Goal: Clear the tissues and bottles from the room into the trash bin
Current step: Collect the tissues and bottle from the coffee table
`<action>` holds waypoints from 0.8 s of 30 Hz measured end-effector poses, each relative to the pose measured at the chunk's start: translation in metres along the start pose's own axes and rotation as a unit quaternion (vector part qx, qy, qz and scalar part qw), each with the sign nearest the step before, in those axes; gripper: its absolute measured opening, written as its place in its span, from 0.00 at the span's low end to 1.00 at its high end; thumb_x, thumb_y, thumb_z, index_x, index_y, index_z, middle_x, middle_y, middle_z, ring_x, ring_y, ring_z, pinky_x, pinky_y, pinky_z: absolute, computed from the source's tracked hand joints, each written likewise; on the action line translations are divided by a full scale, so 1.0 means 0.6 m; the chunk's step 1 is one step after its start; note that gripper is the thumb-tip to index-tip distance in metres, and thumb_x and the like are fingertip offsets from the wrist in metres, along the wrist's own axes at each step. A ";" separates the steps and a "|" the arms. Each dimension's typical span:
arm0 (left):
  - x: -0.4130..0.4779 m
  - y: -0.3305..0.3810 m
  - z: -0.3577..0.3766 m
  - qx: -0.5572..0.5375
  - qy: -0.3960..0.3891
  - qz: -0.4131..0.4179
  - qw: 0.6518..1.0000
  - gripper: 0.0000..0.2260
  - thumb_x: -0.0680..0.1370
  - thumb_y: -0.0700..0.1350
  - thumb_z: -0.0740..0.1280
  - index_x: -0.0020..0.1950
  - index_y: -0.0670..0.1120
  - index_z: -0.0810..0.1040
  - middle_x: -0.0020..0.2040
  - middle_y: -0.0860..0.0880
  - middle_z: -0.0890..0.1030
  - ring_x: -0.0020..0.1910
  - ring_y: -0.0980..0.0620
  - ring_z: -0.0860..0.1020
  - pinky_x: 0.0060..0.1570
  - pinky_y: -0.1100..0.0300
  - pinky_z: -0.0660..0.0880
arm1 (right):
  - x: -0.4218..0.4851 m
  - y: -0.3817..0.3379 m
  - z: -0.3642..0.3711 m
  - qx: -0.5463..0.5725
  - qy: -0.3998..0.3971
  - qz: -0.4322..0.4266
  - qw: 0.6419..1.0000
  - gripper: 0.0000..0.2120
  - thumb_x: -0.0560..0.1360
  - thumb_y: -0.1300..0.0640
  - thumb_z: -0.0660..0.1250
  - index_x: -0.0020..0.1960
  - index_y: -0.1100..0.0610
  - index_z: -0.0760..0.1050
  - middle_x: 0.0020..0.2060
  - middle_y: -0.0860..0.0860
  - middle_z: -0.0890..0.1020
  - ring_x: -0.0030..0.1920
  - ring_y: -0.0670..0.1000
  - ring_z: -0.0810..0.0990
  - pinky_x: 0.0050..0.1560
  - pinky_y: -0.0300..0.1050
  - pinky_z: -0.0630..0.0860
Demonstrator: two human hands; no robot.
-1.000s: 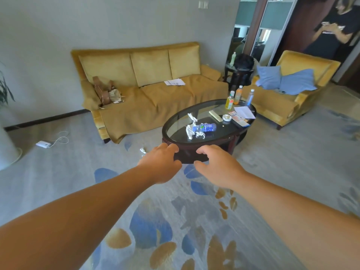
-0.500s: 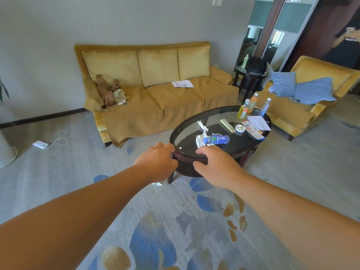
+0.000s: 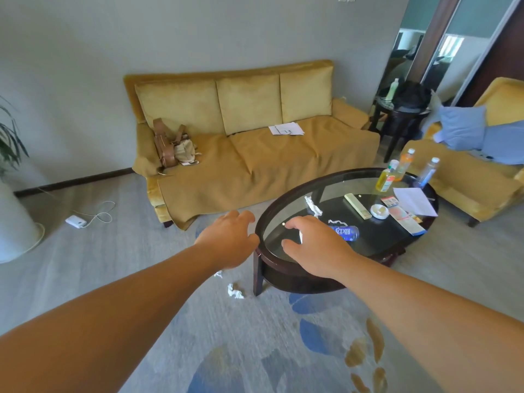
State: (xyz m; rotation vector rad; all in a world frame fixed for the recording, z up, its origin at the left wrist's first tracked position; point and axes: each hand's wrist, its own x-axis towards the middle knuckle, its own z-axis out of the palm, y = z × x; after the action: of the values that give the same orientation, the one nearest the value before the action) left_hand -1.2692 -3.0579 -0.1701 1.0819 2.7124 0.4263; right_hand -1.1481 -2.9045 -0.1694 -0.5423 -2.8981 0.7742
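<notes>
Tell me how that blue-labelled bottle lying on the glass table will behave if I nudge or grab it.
The blue-labelled bottle lies on its side on the smooth glass table, so a nudge would probably roll it. It seems a plastic bottle, so likely light, though I cannot tell whether it is empty. Thin plastic may dent under a firm grip.

Single head-worn wide-angle view, looking forward and down over the grey patterned carpet [image 3: 255,336]. The left hand [image 3: 229,239] and right hand [image 3: 317,248], on arms from the lower corners, are close to the lens. The oval glass-topped dark wooden table [image 3: 286,275] lies near; the mustard-yellow fabric sofa [image 3: 255,154] stands farther back.
</notes>
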 end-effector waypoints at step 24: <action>0.502 0.116 0.072 -0.015 -0.085 0.183 0.979 0.20 0.78 0.52 0.58 0.69 0.51 0.68 0.67 0.47 0.72 0.62 0.46 0.74 0.58 0.52 0.72 | 0.296 0.244 -0.104 0.022 0.057 0.209 0.976 0.21 0.76 0.46 0.62 0.68 0.49 0.69 0.63 0.49 0.73 0.56 0.48 0.75 0.52 0.42 0.69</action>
State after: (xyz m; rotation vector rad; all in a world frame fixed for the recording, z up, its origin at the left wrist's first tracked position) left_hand -1.4282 -2.7921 -0.2086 1.5393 2.3533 0.4047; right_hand -1.2564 -2.6929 -0.1885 -1.1730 -2.6842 0.8176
